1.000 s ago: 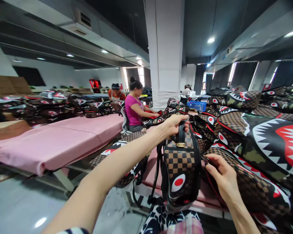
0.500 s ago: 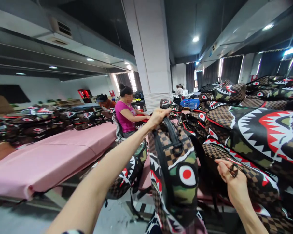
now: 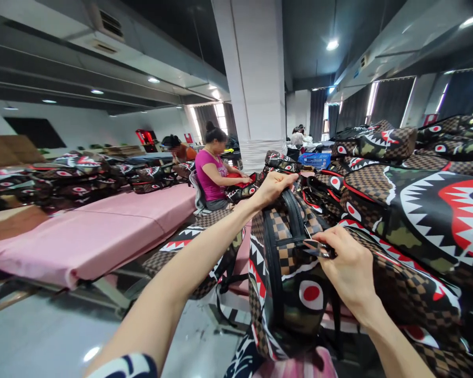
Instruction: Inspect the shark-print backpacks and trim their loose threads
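My left grip (image 3: 275, 188) holds the backpack (image 3: 299, 307), perhaps by its handle (image 3: 295, 216), seemingly for steadiness; my right grip (image 3: 349, 262) clasps scissors (image 3: 324, 252).

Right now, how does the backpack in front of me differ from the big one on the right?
The near backpack is roughly upright, while the right backpack lies on the pile. The near backpack shows its toothed print edge-on; the right backpack shows it broadly. Both have brown checks, camouflage and white shark teeth.
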`<state>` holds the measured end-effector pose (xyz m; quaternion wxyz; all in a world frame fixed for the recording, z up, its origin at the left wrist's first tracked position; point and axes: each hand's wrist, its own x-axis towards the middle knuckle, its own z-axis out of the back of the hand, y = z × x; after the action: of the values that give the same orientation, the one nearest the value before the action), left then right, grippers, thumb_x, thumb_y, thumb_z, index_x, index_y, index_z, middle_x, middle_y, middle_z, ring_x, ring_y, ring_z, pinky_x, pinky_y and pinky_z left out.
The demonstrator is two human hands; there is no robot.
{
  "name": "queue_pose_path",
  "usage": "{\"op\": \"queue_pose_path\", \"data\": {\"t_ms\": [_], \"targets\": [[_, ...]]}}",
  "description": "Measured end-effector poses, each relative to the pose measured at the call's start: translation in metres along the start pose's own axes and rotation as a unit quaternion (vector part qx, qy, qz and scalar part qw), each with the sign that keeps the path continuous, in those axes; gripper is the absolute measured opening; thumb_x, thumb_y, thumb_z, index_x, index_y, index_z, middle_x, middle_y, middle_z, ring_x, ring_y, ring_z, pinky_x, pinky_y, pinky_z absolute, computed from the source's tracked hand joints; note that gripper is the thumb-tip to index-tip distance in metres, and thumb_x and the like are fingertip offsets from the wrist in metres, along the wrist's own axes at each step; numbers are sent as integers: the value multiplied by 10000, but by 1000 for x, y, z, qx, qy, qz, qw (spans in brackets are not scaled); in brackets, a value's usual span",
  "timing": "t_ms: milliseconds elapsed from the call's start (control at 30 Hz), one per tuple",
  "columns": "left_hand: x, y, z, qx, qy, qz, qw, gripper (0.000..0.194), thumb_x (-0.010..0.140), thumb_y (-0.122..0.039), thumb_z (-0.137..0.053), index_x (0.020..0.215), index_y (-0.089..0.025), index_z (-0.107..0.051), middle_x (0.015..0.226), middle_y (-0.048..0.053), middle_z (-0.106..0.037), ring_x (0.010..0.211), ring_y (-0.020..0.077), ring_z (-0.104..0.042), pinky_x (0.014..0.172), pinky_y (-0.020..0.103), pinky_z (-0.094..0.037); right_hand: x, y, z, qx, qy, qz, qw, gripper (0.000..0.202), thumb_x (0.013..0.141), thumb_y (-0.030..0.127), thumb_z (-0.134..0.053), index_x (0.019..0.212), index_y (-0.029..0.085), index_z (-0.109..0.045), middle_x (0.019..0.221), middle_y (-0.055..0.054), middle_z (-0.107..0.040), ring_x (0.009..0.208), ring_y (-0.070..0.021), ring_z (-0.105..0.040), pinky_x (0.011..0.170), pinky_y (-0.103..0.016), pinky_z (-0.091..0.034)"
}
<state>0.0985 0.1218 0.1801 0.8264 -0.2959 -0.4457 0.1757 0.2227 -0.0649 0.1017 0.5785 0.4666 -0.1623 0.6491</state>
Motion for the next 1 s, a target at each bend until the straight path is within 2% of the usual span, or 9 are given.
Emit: {"op": "queue_pose_path", "data": {"t_ms": [133,233,333,400,500,567,633,800,1000], "targets": [[-7,-3,4,-10,-9,6,1000,513,724,-566,-501,441,-141,-465,423,-56,-307,421,46,-237,442,231,-186,19,8,-3,-94,67,-47,992,72,748,270,-593,733,231,-652,726,-3,-651,627,-170,-605,527,-256,-365],[-12,-5,6,-13,-8,1,1000,507,725,-560,-498,440,-142,-460,436,-52,-322,432,48,-250,447,229,-202,19,-2,-4,-18,105,-86,991,98,754,288,-577,741,230,-655,730,-3,-674,658,-178,-620,571,-255,-401],[-15,-5,7,-5,-6,5,1000,502,744,-545,-484,444,-143,-461,438,-45,-335,433,53,-270,447,230,-209,10,-14,-3,95,96,-101,986,171,802,335,-528,766,212,-642,747,-11,-673,679,-170,-620,595,-246,-434],[-17,-4,6,-1,-2,2,1000,502,758,-538,-472,448,-144,-463,438,-44,-344,432,55,-279,451,230,-221,3,-15,-2,88,57,-72,992,180,828,316,-493,788,204,-628,785,-23,-664,702,-170,-615,619,-252,-440],[-18,-4,6,6,-4,-9,1000,506,772,-529,-461,444,-144,-463,436,-43,-350,429,54,-279,456,228,-231,-4,-7,1,-16,0,-11,1000,165,846,279,-472,890,205,-613,844,-35,-647,731,-176,-613,633,-267,-428],[-20,-4,7,14,-14,-11,1000,504,775,-516,-462,437,-142,-461,430,-42,-349,429,54,-280,454,228,-228,-5,2,5,-67,-13,21,997,255,841,352,-508,1035,199,-570,876,-43,-639,742,-185,-618,615,-269,-427],[-21,-4,8,19,-22,-15,999,496,779,-495,-464,432,-140,-459,429,-41,-350,432,54,-284,455,226,-228,-5,12,9,-78,2,57,995,378,827,426,-534,1117,183,-515,913,-55,-634,772,-190,-620,623,-268,-432],[-21,-3,7,21,-39,-34,998,491,785,-464,-473,417,-141,-431,438,-41,-325,438,54,-286,463,223,-229,-1,32,10,-107,22,143,984,160,883,326,-480,899,192,-566,845,-47,-634,757,-174,-598,650,-263,-405],[-22,-6,6,45,-38,-28,998,491,793,-466,-457,425,-141,-432,434,-43,-296,439,55,-267,454,221,-211,0,43,5,-143,-4,173,974,131,872,266,-502,838,173,-588,783,-55,-628,749,-175,-584,667,-273,-390]]}}
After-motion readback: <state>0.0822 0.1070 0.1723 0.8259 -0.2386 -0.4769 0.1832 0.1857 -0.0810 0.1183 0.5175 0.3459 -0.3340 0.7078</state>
